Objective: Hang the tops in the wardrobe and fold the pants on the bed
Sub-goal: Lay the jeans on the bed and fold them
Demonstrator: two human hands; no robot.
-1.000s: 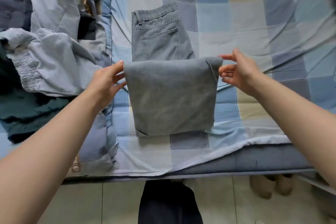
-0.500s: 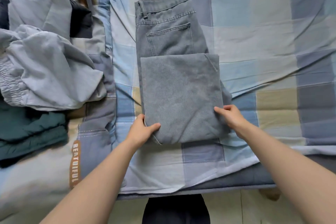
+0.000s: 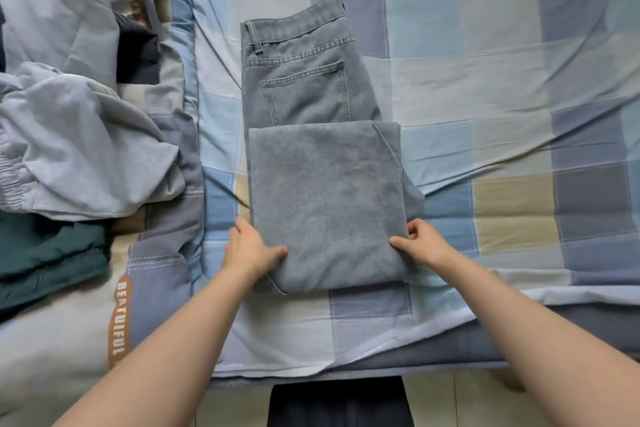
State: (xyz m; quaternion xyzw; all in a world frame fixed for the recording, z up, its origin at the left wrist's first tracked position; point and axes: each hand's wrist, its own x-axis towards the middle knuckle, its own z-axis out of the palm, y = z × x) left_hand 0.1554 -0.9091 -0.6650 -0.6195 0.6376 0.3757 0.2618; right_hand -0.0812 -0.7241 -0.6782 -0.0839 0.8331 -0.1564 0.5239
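Observation:
Grey-blue jeans (image 3: 311, 135) lie on the checked bed sheet (image 3: 485, 87), waistband at the far end, legs folded up over the seat. My left hand (image 3: 251, 248) grips the near left corner of the folded part, thumb on top and fingers under the edge. My right hand (image 3: 420, 243) grips the near right corner the same way. The fold's near edge rests close to the bed's front edge.
A heap of clothes covers the bed's left side: a pale blue-grey garment (image 3: 79, 149), a dark teal one (image 3: 45, 253), a dark navy piece (image 3: 136, 54), and a quilt with a brown "BEAUTIFUL" label (image 3: 119, 319). Tiled floor and my dark trousers (image 3: 339, 402) show below.
A second ago both hands held the folded legs raised by their far corners. The fold now lies flat, and both hands have moved to its near corners and closed on them.

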